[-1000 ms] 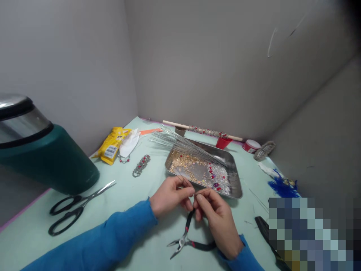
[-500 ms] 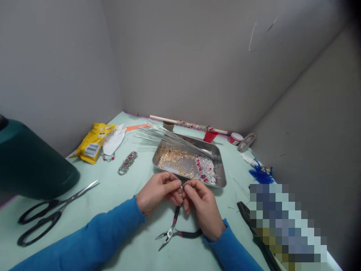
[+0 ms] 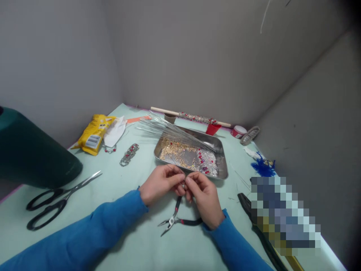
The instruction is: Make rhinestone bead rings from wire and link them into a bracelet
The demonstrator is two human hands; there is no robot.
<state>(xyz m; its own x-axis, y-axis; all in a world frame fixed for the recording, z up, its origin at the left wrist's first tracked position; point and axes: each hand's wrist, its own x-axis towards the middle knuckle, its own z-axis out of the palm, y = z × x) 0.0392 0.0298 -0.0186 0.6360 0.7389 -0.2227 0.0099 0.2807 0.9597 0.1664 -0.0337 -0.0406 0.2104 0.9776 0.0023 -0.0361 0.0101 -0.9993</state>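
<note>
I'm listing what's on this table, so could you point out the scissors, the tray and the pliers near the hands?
Scissors (image 3: pixel 68 193): head view, on the pivot.
Tray (image 3: pixel 222 161): head view, on the inner right wall.
Pliers (image 3: pixel 172 220): head view, on the metal pivot.

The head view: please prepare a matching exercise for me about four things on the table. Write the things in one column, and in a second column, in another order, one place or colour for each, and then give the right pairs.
Things:
1. Pliers
2. Scissors
3. Tray
4. Packet

Places and colours:
A. yellow, with a barcode
B. holding gold beads
C. between the two blue sleeves
D. beside the green bottle

Right pairs: 1-C, 2-D, 3-B, 4-A
</note>
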